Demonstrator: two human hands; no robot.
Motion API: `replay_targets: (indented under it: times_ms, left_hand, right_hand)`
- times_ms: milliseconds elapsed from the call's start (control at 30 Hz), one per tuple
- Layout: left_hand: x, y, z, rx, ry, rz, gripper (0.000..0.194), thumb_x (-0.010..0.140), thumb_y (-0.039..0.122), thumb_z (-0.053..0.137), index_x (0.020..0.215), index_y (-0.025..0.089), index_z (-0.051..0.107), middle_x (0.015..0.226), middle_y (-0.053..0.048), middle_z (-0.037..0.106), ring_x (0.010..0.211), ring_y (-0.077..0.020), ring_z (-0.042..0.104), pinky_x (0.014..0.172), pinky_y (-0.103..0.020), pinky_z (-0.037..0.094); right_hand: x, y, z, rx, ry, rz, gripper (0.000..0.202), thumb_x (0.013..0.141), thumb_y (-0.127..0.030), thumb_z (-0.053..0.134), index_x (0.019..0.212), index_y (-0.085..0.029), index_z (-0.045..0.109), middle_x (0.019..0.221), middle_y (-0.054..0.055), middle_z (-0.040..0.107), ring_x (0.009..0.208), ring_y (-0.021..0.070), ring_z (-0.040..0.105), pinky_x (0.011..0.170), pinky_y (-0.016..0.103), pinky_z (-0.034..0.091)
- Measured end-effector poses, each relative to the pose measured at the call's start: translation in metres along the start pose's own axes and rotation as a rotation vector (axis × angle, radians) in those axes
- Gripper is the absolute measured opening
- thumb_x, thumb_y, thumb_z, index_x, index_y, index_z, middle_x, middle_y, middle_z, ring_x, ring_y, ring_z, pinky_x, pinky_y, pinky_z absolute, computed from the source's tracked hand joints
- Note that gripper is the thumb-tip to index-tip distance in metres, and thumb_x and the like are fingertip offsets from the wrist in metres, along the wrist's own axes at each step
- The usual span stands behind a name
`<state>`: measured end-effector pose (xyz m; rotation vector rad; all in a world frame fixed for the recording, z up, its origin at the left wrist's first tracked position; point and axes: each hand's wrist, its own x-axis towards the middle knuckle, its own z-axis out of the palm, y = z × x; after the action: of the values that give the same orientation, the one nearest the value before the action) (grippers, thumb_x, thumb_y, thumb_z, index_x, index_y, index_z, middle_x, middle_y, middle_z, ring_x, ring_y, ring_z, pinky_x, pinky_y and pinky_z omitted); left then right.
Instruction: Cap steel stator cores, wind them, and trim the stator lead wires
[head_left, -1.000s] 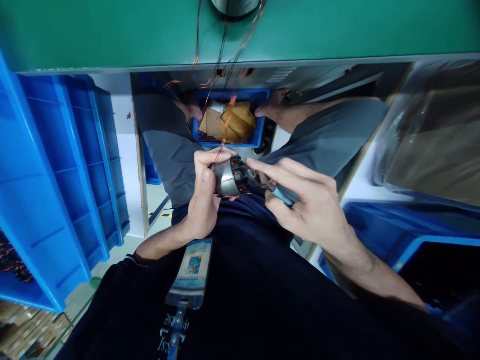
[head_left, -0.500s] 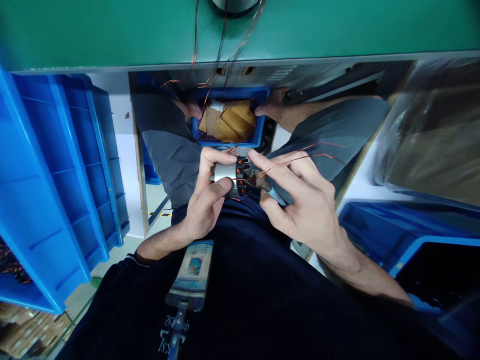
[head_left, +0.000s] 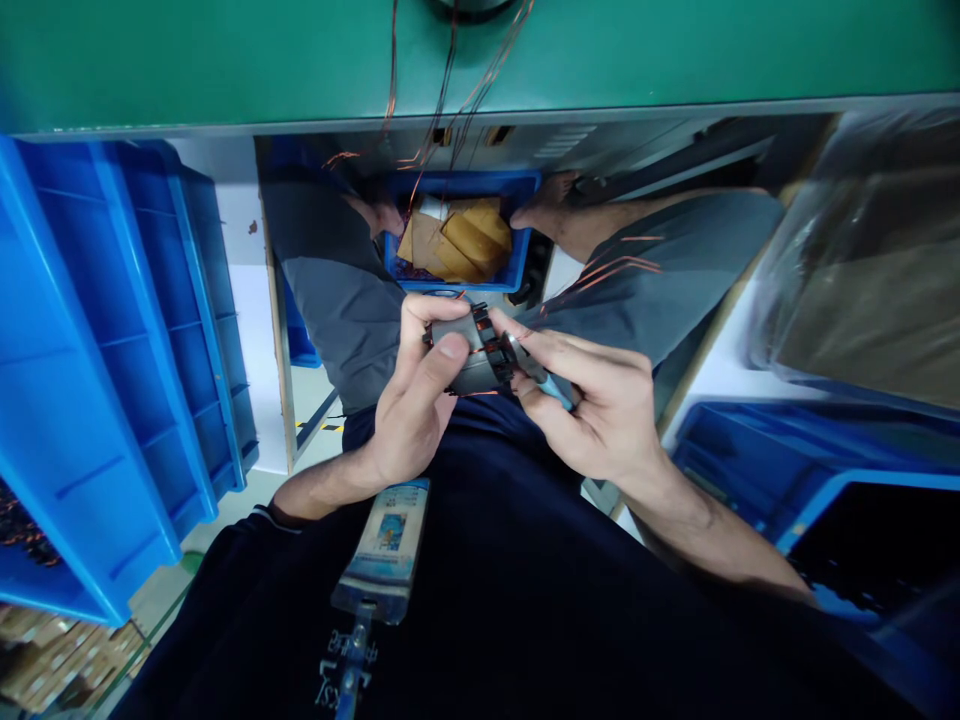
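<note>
My left hand (head_left: 420,400) grips a round metal motor core (head_left: 469,360) from its left side, thumb on its face. The core has black slotted ends with copper windings showing on its right side. My right hand (head_left: 600,400) is closed around a small tool with a light blue handle (head_left: 555,390), its metal head against the core's right end. Loose copper wires (head_left: 615,265) stick out above my right hand, over the right thigh. Where exactly the tool touches the windings is too small to tell.
A green tabletop (head_left: 225,60) runs across the top, with copper wires (head_left: 390,80) hanging over its edge. Below it, a blue bin (head_left: 525,250) on the floor holds brown paper pieces. Blue crates (head_left: 97,350) stand at the left; another blue bin (head_left: 840,490) is at the right.
My right hand has rotated and its fingers have closed in around the tool. The core has tilted a little, my left thumb has shifted over it, and the loose wires now point higher.
</note>
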<state>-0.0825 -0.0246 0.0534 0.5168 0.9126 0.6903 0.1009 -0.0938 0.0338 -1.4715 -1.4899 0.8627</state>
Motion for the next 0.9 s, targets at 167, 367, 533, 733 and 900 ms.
replay_targets:
  times_ms: [167,367,533,733,900]
  left_hand:
    - [0.001,-0.003,-0.003,0.059,0.021,0.058,0.038,0.101,0.058,0.093,0.12,0.036,0.067,0.112,0.0,0.066,0.101,-0.02,0.071,0.098,-0.037,0.066]
    - [0.001,-0.007,-0.006,0.08,0.006,0.11,0.038,0.105,0.058,0.089,0.124,0.036,0.065,0.115,0.001,0.064,0.097,-0.0161,0.067,0.092,-0.031,0.061]
    - [0.003,-0.008,-0.01,0.068,0.039,0.076,0.043,0.102,0.059,0.092,0.123,0.033,0.065,0.108,0.001,0.064,0.094,-0.0165,0.066,0.093,-0.033,0.061]
    - [0.007,-0.007,-0.03,0.003,0.114,-0.104,0.053,0.095,0.062,0.098,0.121,0.03,0.064,0.1,0.002,0.067,0.082,-0.0143,0.064,0.072,-0.026,0.057]
    - [-0.018,0.015,-0.054,-0.039,0.118,-0.085,0.042,0.101,0.054,0.094,0.123,0.027,0.07,0.101,0.001,0.072,0.077,-0.0115,0.067,0.07,-0.022,0.057]
  right_hand:
    - [0.002,0.001,-0.002,-0.112,-0.009,-0.002,0.071,0.099,-0.009,0.064,0.166,-0.031,0.076,0.107,0.003,0.086,0.079,0.0161,0.076,0.079,0.028,0.069]
    - [0.003,-0.003,-0.007,-0.17,-0.037,-0.027,0.07,0.099,-0.007,0.067,0.164,-0.029,0.078,0.097,0.001,0.079,0.081,0.0148,0.077,0.09,0.026,0.07]
    - [0.007,0.003,-0.001,-0.18,-0.015,-0.006,0.056,0.103,-0.01,0.074,0.155,-0.03,0.085,0.106,0.001,0.089,0.081,0.0135,0.081,0.085,0.023,0.07]
    - [0.018,0.026,0.012,0.045,-0.154,0.149,0.048,0.101,-0.017,0.075,0.146,-0.028,0.09,0.129,0.002,0.093,0.105,0.0229,0.092,0.101,0.032,0.074]
    - [0.028,0.039,0.02,0.114,-0.075,0.346,0.042,0.099,-0.028,0.078,0.138,-0.02,0.092,0.124,0.007,0.094,0.071,0.0149,0.078,0.074,0.027,0.067]
